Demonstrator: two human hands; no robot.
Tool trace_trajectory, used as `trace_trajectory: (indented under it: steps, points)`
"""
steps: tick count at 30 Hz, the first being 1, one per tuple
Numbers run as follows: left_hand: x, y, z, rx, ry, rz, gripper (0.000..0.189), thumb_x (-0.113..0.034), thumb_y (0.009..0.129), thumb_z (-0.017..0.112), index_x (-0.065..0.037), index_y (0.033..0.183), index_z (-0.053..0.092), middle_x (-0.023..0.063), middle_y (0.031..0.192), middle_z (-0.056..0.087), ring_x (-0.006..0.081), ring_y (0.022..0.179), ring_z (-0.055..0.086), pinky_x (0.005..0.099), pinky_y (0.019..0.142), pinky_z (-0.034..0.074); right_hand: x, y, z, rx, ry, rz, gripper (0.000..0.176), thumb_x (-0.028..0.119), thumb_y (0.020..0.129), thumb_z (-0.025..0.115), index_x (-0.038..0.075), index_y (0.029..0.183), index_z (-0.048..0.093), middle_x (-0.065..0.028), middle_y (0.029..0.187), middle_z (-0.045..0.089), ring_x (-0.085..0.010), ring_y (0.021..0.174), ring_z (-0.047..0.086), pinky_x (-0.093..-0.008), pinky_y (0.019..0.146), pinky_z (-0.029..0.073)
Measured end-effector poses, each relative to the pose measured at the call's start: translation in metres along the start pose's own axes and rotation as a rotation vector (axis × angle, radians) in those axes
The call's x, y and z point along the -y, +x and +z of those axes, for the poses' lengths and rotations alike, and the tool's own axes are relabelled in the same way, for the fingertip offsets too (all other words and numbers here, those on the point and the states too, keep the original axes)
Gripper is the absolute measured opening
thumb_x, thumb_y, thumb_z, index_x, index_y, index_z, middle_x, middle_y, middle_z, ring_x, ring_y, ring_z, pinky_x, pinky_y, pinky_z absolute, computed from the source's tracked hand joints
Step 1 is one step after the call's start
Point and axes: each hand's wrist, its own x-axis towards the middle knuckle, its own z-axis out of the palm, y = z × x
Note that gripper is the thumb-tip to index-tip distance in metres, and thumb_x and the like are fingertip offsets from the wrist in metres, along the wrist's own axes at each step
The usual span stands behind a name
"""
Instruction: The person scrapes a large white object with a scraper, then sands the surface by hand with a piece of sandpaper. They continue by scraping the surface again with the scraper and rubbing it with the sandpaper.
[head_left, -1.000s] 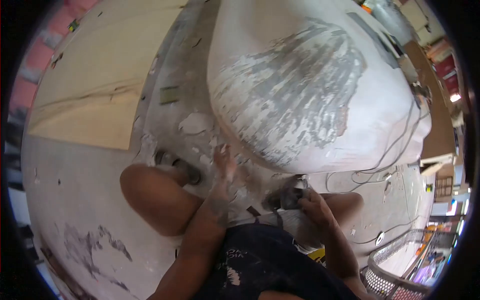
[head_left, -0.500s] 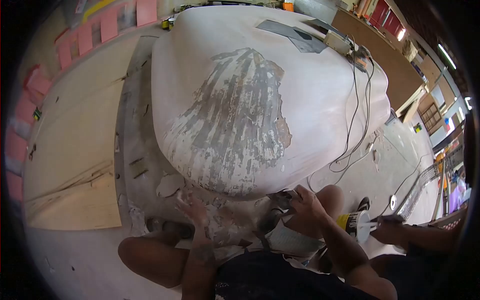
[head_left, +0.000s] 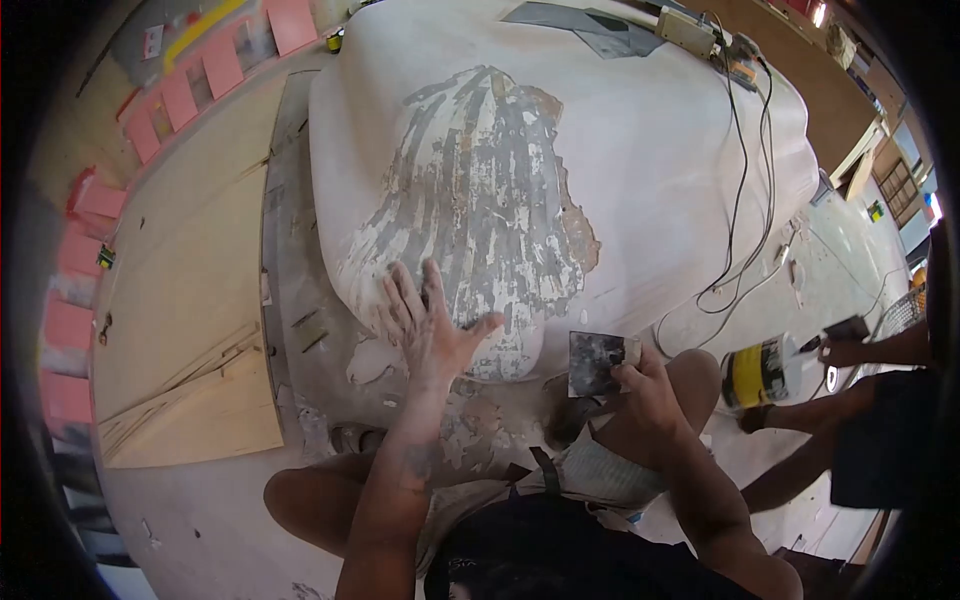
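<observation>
In front of me stands a large, rounded, pale pinkish-white form (head_left: 660, 200), with a patch of grey and white streaked filler (head_left: 490, 170) on its near face. My left hand (head_left: 425, 325), fingers spread, is over the lower left part of this patch and appears to touch it. Pinched in my right hand (head_left: 645, 385) is a square, dark, smeared scraper (head_left: 595, 365), held upright just off the form's lower edge. Scraped flakes (head_left: 475, 425) lie on the floor between my legs.
To the right, another person's hand (head_left: 840, 350) holds a dark-bladed tool beside a yellow-and-black can (head_left: 755, 375). A sander (head_left: 745, 60) with trailing cables (head_left: 740, 200) sits on top of the form. Plywood sheet (head_left: 190, 280) lies at left, near pink pieces (head_left: 180, 100).
My left hand has risen from below the form onto the streaked patch, fingers spreading. My right hand has turned the scraper's flat side into view. The other person's can has shifted.
</observation>
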Motion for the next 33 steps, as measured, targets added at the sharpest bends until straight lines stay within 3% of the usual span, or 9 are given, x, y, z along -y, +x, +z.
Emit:
trace_trajectory:
  steps: [3,6,9,12,18,21,27,31,33]
  points:
    - [0.002,0.03,0.002,0.09,0.03,-0.101,0.118,-0.094,0.082,0.042,-0.018,0.168,0.014,0.028,0.171,0.005,0.0464,0.158,-0.003,0.0685,0.122,0.0,0.001,-0.002,-0.01,0.026,0.064,0.065,0.037,0.004,0.09,0.057,-0.005,0.125,0.058,-0.0102,0.112,0.07,-0.0189,0.102,0.069,-0.0352,0.092,0.056]
    - [0.013,0.054,0.009,0.066,-0.011,-0.156,0.111,-0.091,0.086,0.041,-0.021,0.168,0.015,0.0257,0.172,0.005,0.0433,0.159,-0.001,0.0675,0.123,-0.001,0.002,-0.005,-0.013,-0.014,0.124,0.115,0.033,0.005,0.094,0.055,-0.002,0.126,0.061,-0.0076,0.107,0.072,-0.015,0.092,0.069,-0.0291,0.077,0.056]
    - [0.029,0.072,0.009,0.062,0.018,-0.203,0.103,-0.085,0.091,0.042,-0.022,0.168,0.015,0.0224,0.173,0.007,0.0402,0.16,0.002,0.0643,0.124,-0.001,0.011,-0.005,-0.006,-0.036,0.145,0.144,0.034,0.009,0.092,0.064,-0.003,0.123,0.063,-0.0083,0.112,0.071,-0.0182,0.101,0.068,-0.0344,0.092,0.054]
    - [0.034,0.078,0.01,0.055,0.039,-0.2,0.098,-0.08,0.095,0.042,-0.022,0.168,0.015,0.0207,0.173,0.009,0.0396,0.16,0.003,0.0629,0.124,0.0,0.014,0.004,-0.003,-0.017,0.091,0.239,0.034,0.013,0.094,0.068,-0.002,0.124,0.064,-0.0071,0.111,0.071,-0.0167,0.1,0.068,-0.0325,0.089,0.053]
    - [0.04,0.076,0.009,0.023,0.048,-0.139,0.091,-0.073,0.098,0.045,-0.022,0.168,0.017,0.0188,0.173,0.013,0.0387,0.16,0.008,0.0604,0.125,0.003,0.073,0.056,0.028,0.023,-0.396,-0.103,0.033,0.018,0.098,0.068,-0.004,0.122,0.06,-0.003,0.102,0.067,-0.0114,0.09,0.06,-0.03,0.076,0.05]
    - [0.065,0.076,0.003,0.03,0.02,-0.01,0.086,-0.069,0.098,0.048,-0.024,0.167,0.022,0.0166,0.173,0.018,0.0384,0.159,0.013,0.0583,0.125,0.005,0.103,0.094,0.05,0.028,-0.475,-0.313,0.03,0.021,0.1,0.065,-0.002,0.118,0.058,-0.0116,0.098,0.071,-0.0237,0.089,0.068,-0.0371,0.078,0.052]
    - [0.085,0.07,0.005,-0.09,-0.06,0.122,0.076,-0.06,0.099,0.054,-0.025,0.164,0.035,0.014,0.17,0.028,0.0366,0.157,0.022,0.0551,0.124,0.01,0.171,0.146,0.12,-0.155,-1.19,-0.66,0.028,0.018,0.1,0.057,0.004,0.121,0.046,-0.0328,0.097,0.068,-0.0538,0.096,0.064,-0.0564,0.085,0.05]
    - [0.086,0.07,0.003,-0.115,-0.077,0.119,0.073,-0.056,0.098,0.057,-0.025,0.161,0.04,0.0135,0.169,0.031,0.0357,0.156,0.025,0.0541,0.123,0.012,0.184,0.179,0.144,-0.21,-1.386,-0.831,0.026,0.016,0.099,0.054,0.003,0.12,0.045,-0.0306,0.096,0.07,-0.0507,0.096,0.066,-0.0582,0.086,0.05]
    - [0.088,0.071,0.006,-0.143,-0.106,0.126,0.072,-0.055,0.097,0.058,-0.025,0.161,0.042,0.0132,0.169,0.032,0.0352,0.156,0.025,0.0536,0.123,0.012,0.184,0.187,0.155,-0.271,-1.443,-0.759,0.026,0.016,0.099,0.054,0.003,0.119,0.045,-0.0302,0.096,0.07,-0.0499,0.096,0.066,-0.0578,0.087,0.05]
